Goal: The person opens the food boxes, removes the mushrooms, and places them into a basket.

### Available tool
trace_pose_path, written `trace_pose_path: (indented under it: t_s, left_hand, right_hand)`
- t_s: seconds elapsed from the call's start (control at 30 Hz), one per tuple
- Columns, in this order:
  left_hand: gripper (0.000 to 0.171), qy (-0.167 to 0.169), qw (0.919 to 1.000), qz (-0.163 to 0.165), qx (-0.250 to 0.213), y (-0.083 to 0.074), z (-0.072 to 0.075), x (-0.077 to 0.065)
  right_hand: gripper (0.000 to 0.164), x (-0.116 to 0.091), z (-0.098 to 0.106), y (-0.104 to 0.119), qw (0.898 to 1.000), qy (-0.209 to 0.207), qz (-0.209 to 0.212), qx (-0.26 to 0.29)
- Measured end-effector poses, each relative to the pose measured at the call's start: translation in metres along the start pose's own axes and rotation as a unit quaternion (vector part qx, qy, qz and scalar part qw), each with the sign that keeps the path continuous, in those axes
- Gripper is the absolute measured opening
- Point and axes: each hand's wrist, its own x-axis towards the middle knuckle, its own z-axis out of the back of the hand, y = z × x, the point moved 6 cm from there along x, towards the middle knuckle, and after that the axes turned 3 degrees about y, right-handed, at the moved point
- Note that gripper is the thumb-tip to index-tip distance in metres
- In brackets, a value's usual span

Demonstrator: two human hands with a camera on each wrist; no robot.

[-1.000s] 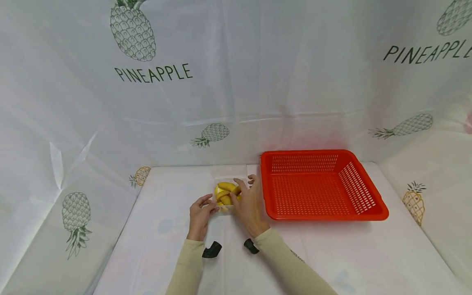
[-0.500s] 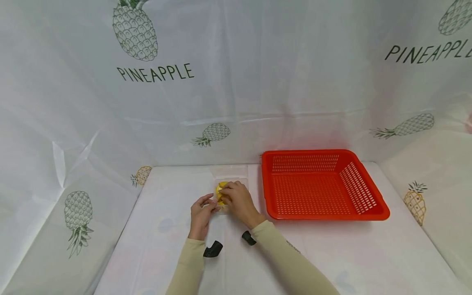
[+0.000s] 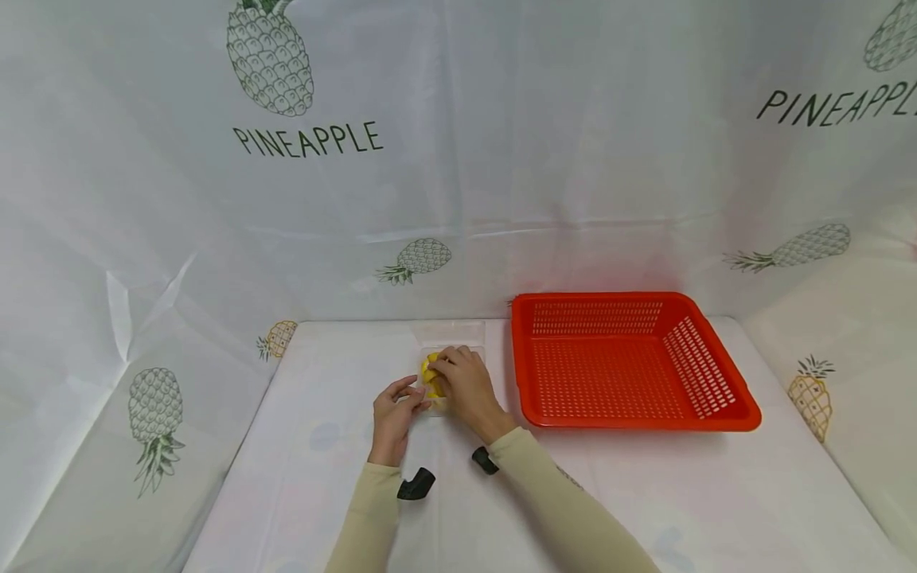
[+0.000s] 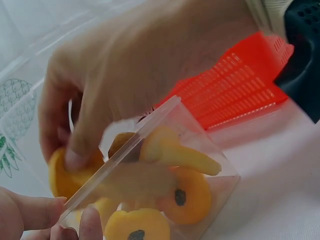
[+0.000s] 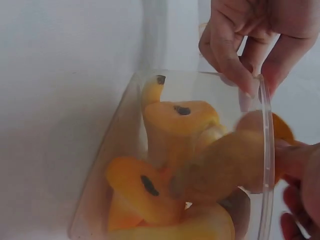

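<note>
A clear plastic box (image 5: 117,135) holds several small yellow bananas with dark tips; one banana (image 5: 182,117) shows near its wall. My left hand (image 3: 392,422) is at the box's near left corner, and its thumb and finger pinch the rim. Over the box, my right hand (image 3: 470,395) reaches down from the right. In the left wrist view, its thumb and fingers pinch the end of a yellow banana (image 4: 65,180) at the rim. Part of that banana shows blurred through the plastic. From the head view, the right hand covers most of the contents.
A red perforated basket (image 3: 595,382) stands to the right of the box. The box's clear lid (image 3: 451,330) lies folded back behind it. White table covering (image 3: 322,382) runs up to a pineapple-print curtain (image 3: 487,159). Dark camera mounts (image 3: 417,484) sit at both wrists.
My right hand has shifted left over the box, and its fingers have closed on a banana. The left hand has stayed at the rim.
</note>
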Motion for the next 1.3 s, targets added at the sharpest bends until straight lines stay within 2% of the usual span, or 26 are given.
trace_pose_path:
  t_s: [0.2, 0.53, 0.77, 1.0, 1.3]
  left_hand:
    - [0.037, 0.002, 1.0000, -0.001, -0.003, 0.001, 0.000, 0.000]
    - [0.034, -0.003, 1.0000, 0.003, 0.004, 0.001, 0.000, 0.001]
    - [0.035, -0.005, 0.9999, 0.003, 0.013, 0.001, 0.000, 0.000]
    - [0.037, -0.007, 0.9998, 0.009, 0.015, 0.001, 0.000, 0.000]
    - [0.038, -0.005, 0.9998, 0.011, 0.017, 0.000, 0.000, -0.001]
  right_hand:
    - [0.020, -0.009, 0.020, 0.003, 0.996, -0.082, 0.022, 0.026]
    - [0.023, -0.022, 0.069, 0.009, 0.991, -0.130, -0.003, 0.025]
    - [0.025, -0.033, 0.109, 0.002, 0.982, -0.185, -0.013, 0.031]
    - [0.028, -0.048, 0.139, -0.018, 0.978, -0.197, -0.058, 0.032]
    - [0.030, -0.072, 0.165, -0.056, 0.973, -0.197, -0.121, 0.018]
